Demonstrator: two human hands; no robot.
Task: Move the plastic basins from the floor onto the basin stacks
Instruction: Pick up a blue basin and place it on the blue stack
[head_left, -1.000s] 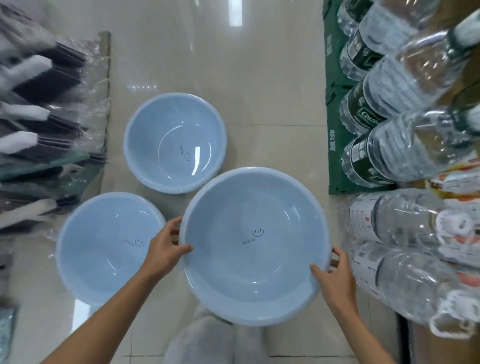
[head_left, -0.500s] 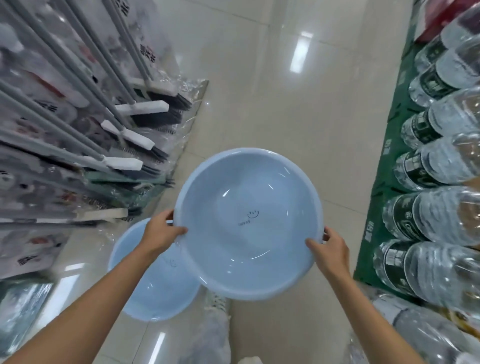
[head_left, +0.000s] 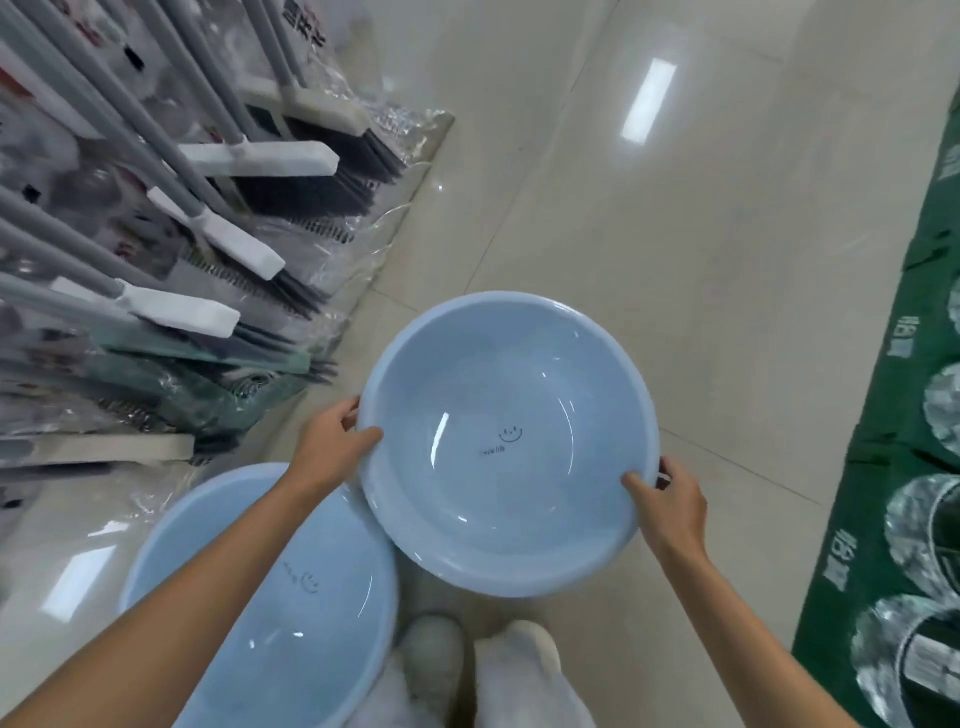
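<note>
Now blue basin (head_left: 506, 447) between left hand (head_left: 332, 447) and right hand (head_left: 670, 512), rim-gripped.

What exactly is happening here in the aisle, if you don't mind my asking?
A person is carrying a light blue basin, gripping its rim with the left hand and the right hand, held above the tiled floor. A second blue basin sits low at the left, under the left forearm. Wrapped brooms line the left side, and bottled water packs the right. No basin stack is in view.
</note>
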